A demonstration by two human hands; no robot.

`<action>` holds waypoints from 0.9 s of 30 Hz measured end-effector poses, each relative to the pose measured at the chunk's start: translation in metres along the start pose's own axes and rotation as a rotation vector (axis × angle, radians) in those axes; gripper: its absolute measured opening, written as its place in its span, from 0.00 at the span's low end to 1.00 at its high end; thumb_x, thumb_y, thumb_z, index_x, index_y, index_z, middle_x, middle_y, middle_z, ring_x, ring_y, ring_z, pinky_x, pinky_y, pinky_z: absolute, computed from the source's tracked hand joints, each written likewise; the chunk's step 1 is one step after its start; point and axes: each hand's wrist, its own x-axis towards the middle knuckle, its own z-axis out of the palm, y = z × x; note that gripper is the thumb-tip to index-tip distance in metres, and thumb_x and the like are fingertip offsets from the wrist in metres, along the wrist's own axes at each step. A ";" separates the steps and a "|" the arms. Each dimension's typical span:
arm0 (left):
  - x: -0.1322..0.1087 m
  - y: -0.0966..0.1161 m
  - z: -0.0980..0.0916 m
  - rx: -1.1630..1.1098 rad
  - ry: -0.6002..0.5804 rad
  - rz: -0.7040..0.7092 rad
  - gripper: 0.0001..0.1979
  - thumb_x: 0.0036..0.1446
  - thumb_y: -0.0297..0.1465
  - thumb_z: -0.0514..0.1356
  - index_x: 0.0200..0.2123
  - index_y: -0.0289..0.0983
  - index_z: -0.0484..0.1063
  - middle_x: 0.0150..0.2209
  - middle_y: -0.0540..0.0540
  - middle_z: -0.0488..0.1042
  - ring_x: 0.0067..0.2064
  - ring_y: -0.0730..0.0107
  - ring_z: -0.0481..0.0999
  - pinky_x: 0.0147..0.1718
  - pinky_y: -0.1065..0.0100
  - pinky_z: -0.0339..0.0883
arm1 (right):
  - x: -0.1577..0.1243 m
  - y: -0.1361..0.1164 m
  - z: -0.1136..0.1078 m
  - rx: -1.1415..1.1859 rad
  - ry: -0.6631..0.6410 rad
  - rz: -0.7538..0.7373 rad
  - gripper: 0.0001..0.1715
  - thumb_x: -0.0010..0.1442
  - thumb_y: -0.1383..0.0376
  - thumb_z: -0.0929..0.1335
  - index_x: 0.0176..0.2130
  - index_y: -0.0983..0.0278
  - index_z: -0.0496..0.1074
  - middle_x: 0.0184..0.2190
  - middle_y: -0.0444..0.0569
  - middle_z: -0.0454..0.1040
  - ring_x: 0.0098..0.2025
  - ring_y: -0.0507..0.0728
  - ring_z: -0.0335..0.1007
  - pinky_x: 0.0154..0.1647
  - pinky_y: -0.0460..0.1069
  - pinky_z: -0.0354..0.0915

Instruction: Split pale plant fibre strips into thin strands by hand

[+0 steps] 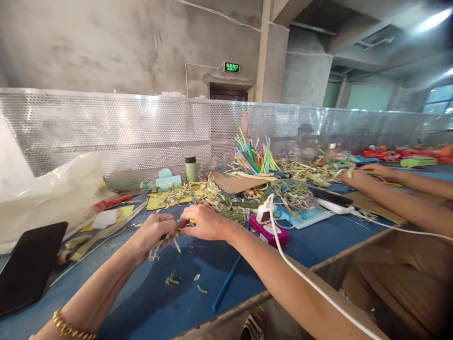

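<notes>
- While the left hand is pinching pale strands, the right hand is grasping them too
- Those strands are dangling over the blue table, beside a few loose scraps

Head cam — fwd & down

A green-lit exit sign glows on a bare concrete wall above a perforated metal partition.
On the blue worktop, a dark-lidded green bottle stands near a light-blue cylinder lying on its side; a dark flat device lies at left near a pale plastic bag, while a white adapter tops a magenta power strip.
</notes>
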 end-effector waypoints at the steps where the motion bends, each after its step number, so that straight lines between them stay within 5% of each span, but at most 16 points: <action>1: 0.000 -0.001 -0.001 0.006 -0.024 0.001 0.08 0.37 0.29 0.55 0.12 0.37 0.57 0.12 0.56 0.54 0.15 0.80 0.50 0.15 0.73 0.41 | -0.001 0.002 -0.001 -0.002 -0.043 0.024 0.05 0.57 0.66 0.70 0.31 0.66 0.75 0.32 0.48 0.75 0.38 0.54 0.70 0.40 0.47 0.61; 4: 0.001 -0.003 -0.005 -0.033 -0.071 -0.004 0.09 0.36 0.28 0.55 0.12 0.37 0.56 0.12 0.56 0.52 0.16 0.80 0.48 0.16 0.72 0.38 | -0.004 0.006 -0.005 0.003 -0.173 0.079 0.06 0.56 0.65 0.70 0.30 0.67 0.75 0.30 0.48 0.76 0.34 0.53 0.70 0.36 0.46 0.61; 7: 0.002 -0.004 -0.010 -0.205 -0.146 0.022 0.09 0.37 0.29 0.56 0.13 0.38 0.57 0.12 0.55 0.53 0.16 0.79 0.49 0.17 0.71 0.42 | -0.004 0.005 -0.007 0.072 -0.143 0.134 0.06 0.55 0.69 0.69 0.34 0.68 0.76 0.34 0.50 0.77 0.36 0.54 0.71 0.37 0.46 0.63; 12: 0.000 -0.002 -0.015 -0.246 -0.183 0.070 0.09 0.42 0.31 0.57 0.15 0.39 0.62 0.10 0.53 0.57 0.15 0.77 0.52 0.19 0.70 0.45 | 0.000 -0.002 -0.002 0.662 -0.126 0.145 0.29 0.51 0.79 0.64 0.53 0.66 0.70 0.47 0.50 0.75 0.45 0.51 0.71 0.45 0.45 0.65; 16: -0.004 0.001 -0.016 -0.231 -0.204 0.062 0.09 0.41 0.32 0.57 0.14 0.39 0.61 0.10 0.53 0.58 0.15 0.76 0.52 0.19 0.69 0.44 | 0.001 -0.003 0.001 0.700 -0.095 0.311 0.15 0.56 0.71 0.68 0.44 0.69 0.74 0.30 0.47 0.76 0.32 0.51 0.71 0.34 0.45 0.65; 20: -0.003 -0.001 -0.014 -0.074 -0.239 0.021 0.08 0.40 0.32 0.56 0.15 0.39 0.60 0.12 0.55 0.56 0.16 0.77 0.51 0.18 0.70 0.42 | 0.002 0.002 -0.004 0.451 0.210 0.326 0.10 0.58 0.71 0.66 0.35 0.70 0.77 0.26 0.46 0.73 0.26 0.49 0.64 0.28 0.45 0.59; 23: 0.004 -0.007 -0.013 0.186 -0.054 0.010 0.10 0.40 0.33 0.56 0.14 0.39 0.58 0.14 0.55 0.55 0.17 0.76 0.51 0.18 0.70 0.42 | 0.000 0.001 -0.014 0.518 0.339 0.262 0.10 0.57 0.69 0.66 0.35 0.69 0.77 0.27 0.46 0.73 0.27 0.48 0.61 0.27 0.44 0.56; 27: 0.014 -0.016 -0.022 0.514 0.325 0.096 0.12 0.42 0.36 0.57 0.14 0.39 0.60 0.13 0.53 0.59 0.18 0.73 0.58 0.19 0.70 0.46 | -0.006 -0.010 -0.028 0.777 0.196 0.231 0.11 0.59 0.64 0.67 0.35 0.68 0.77 0.23 0.41 0.68 0.23 0.46 0.57 0.23 0.43 0.53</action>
